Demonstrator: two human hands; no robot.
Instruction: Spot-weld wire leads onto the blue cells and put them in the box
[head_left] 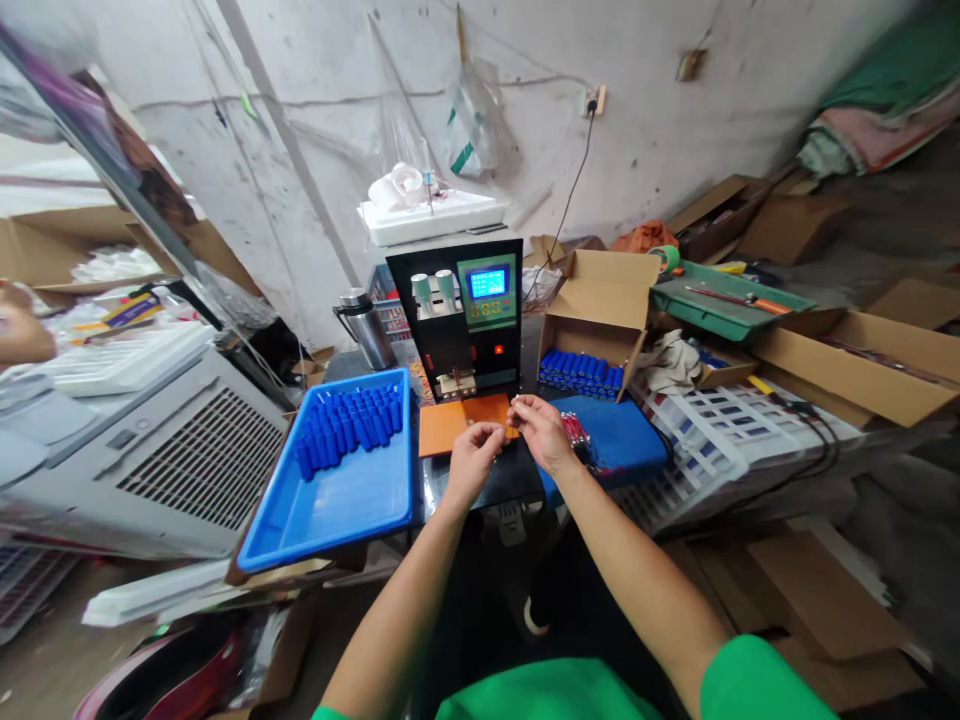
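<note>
My left hand (477, 458) is closed, fingertips pinched together, over the front edge of an orange plate (441, 428). Close by on the right, my right hand (541, 430) also has its fingertips pressed together; whatever either hand holds is too small to name. Behind them stands a black machine (480, 345) with a lit blue screen (487, 284). Many blue cylinders (349, 425) stand in a blue tray (330, 535) to the left. Red and white wire pieces (576, 432) lie on a blue surface (630, 440) beside my right wrist.
A cardboard box (600, 300) with more blue cylinders (579, 372) sits right of the machine. A steel flask (367, 330) stands left of it. Further right are a white plastic crate (690, 440) and a green case (727, 305). Another person's arm (22, 330) shows at the far left.
</note>
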